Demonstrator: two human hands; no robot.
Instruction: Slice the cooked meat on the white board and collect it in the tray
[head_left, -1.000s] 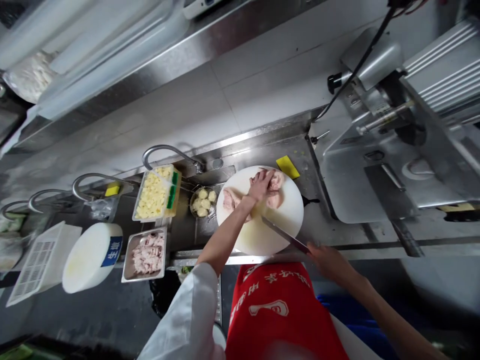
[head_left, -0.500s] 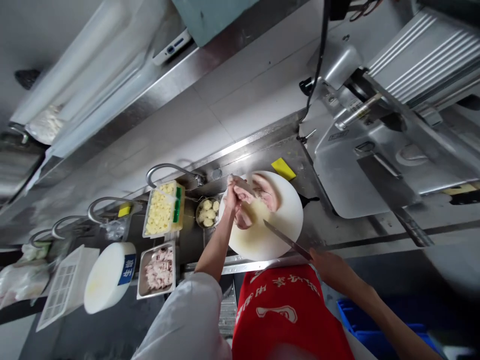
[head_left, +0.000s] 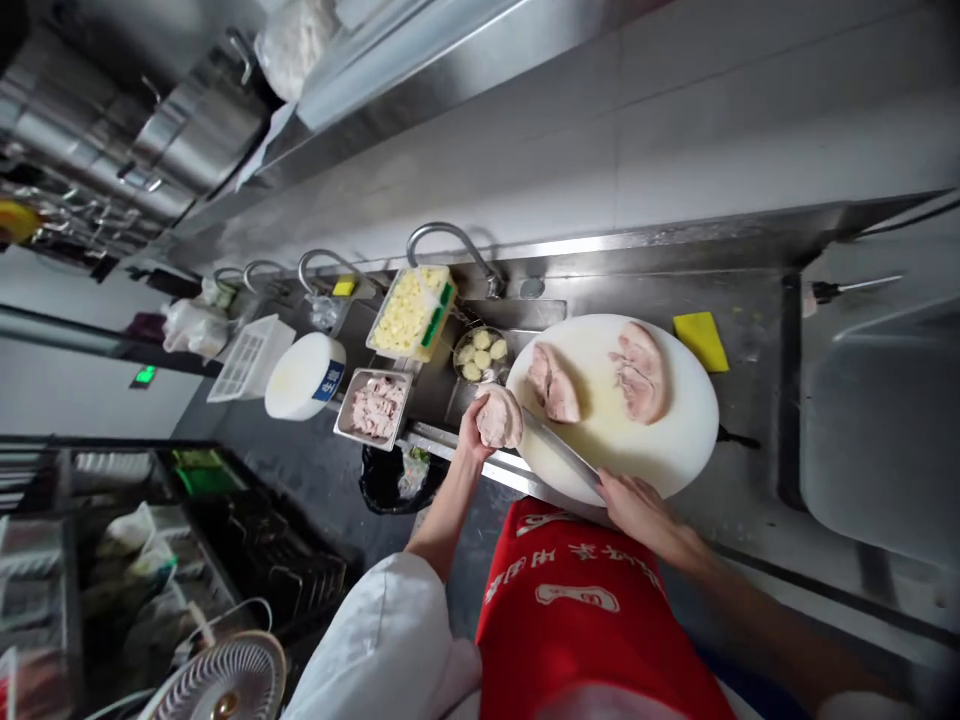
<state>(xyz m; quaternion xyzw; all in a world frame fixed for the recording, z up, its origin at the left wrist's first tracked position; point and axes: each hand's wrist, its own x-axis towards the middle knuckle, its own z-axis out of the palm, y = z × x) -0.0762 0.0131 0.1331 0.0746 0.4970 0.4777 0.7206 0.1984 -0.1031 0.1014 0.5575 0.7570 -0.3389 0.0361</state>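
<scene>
while the left hand [head_left: 474, 430] is holding a pale meat piece [head_left: 499, 416] beside the left rim of the round white board [head_left: 615, 460], its fingers are curling partly closed around the edge. the right hand [head_left: 636, 508] is closing its fingers around the handle of a knife [head_left: 561, 450]. two other meat pieces [head_left: 553, 383] are lying apart on the board.
</scene>
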